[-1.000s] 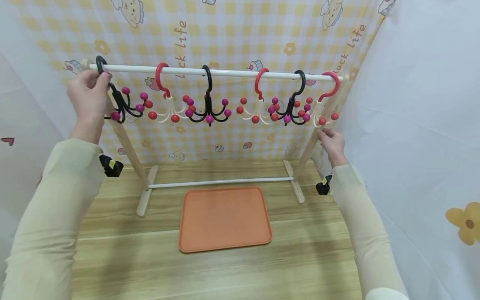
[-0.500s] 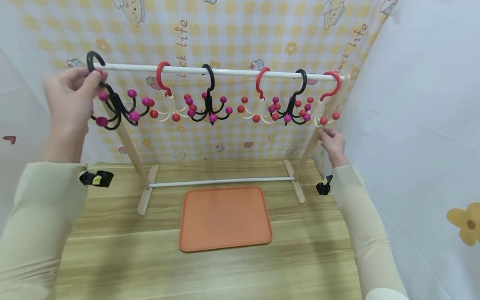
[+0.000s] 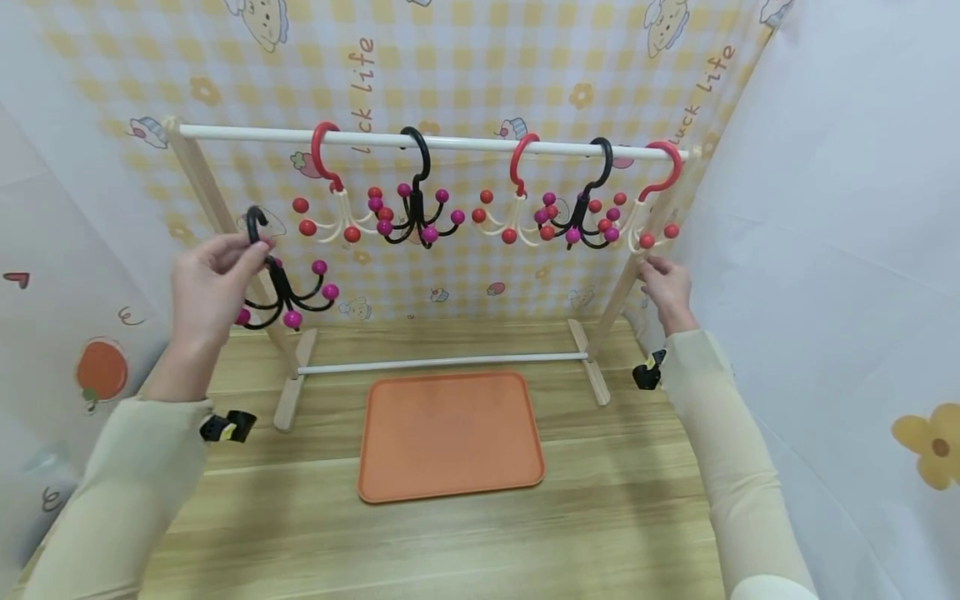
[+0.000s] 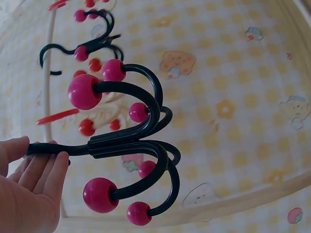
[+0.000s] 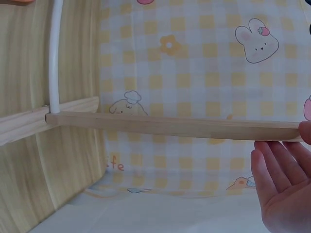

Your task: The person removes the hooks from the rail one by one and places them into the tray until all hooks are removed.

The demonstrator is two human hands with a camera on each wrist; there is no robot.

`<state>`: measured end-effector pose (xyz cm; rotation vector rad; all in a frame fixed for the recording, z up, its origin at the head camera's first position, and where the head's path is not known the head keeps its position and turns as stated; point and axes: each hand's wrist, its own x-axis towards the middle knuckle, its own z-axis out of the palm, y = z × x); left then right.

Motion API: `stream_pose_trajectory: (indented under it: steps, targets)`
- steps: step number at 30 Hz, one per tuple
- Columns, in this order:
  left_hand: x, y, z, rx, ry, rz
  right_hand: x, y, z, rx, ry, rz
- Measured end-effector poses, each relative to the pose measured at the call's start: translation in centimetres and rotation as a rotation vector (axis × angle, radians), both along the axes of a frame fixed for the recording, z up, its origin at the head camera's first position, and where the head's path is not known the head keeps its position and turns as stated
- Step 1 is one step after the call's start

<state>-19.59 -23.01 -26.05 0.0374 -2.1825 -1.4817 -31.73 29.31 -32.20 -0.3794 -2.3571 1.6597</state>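
Observation:
In the head view my left hand [image 3: 210,287] pinches the hook neck of a black octopus-shaped hanger [image 3: 282,287] with magenta ball tips. This hanger is off the rack, below the rod and in front of the left post. The left wrist view shows its curved arms [image 4: 141,133] spread past my fingertips. My right hand [image 3: 666,290] holds the right wooden post [image 5: 184,127] of the rack between thumb and fingers. On the white top rod [image 3: 468,145] hang two black hangers [image 3: 417,204] and three red-hooked cream ones [image 3: 342,212] with red balls.
The rack stands on wooden feet [image 3: 596,383] with a lower white bar [image 3: 442,363] between them. An orange tray [image 3: 450,437] lies in front on the wood-grain table [image 3: 450,550]. Behind hangs a yellow checked cloth [image 3: 465,83]; white sheets flank both sides.
My left hand has slipped the black hanger off the rod's left end, then brought it down and to the right. My right hand stays on the post.

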Motion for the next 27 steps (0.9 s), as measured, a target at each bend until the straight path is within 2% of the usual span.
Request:
stream_pose_trajectory:
  steps: [9,16,27]
  targets:
    - [0.2,1.5,-4.0,-0.035,-0.075,-0.061,-0.1,0.0,0.0,0.009,-0.008,0.0]
    - [-0.2,2.2,-7.2,-0.097,-0.128,-0.126,-0.2,0.1,0.0,0.009,-0.006,-0.005]
    - [-0.9,3.8,-11.6,-0.148,-0.173,-0.177,-0.1,0.1,0.2,-0.009,-0.03,0.007]
